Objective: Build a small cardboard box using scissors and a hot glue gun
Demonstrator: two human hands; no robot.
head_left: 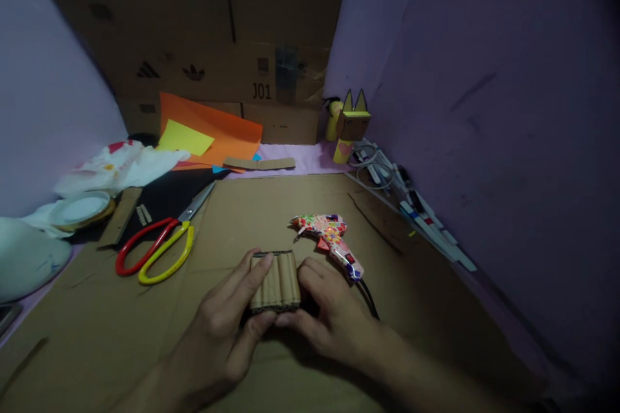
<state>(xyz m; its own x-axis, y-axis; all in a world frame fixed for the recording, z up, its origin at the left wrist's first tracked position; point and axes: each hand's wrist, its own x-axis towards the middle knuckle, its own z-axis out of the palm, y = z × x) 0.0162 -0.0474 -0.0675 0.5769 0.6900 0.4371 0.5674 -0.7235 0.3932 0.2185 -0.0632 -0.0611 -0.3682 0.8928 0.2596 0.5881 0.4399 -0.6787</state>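
Between both hands is a small block of layered cardboard [277, 284], its ridged face turned up. My left hand [227, 322] grips its left side, index finger over the top face and thumb at the near edge. My right hand [329, 313] closes on the right side, fingers curled and thumb tip at the near lower edge. Just beyond the right hand lies a glue gun [330, 232] with a floral pattern, its nozzle pointing left and its black cord [369, 300] running under the right forearm. Scissors [165, 239] with red and yellow handles lie left of the hands.
A cardboard sheet [242, 206] covers the work surface. Orange paper [223, 129], yellow paper [186, 137] and a cardboard strip [260, 163] lie at the back. A yellow and brown paper figure [352, 129] stands back right. Several pens and rulers [421, 213] line the right wall.
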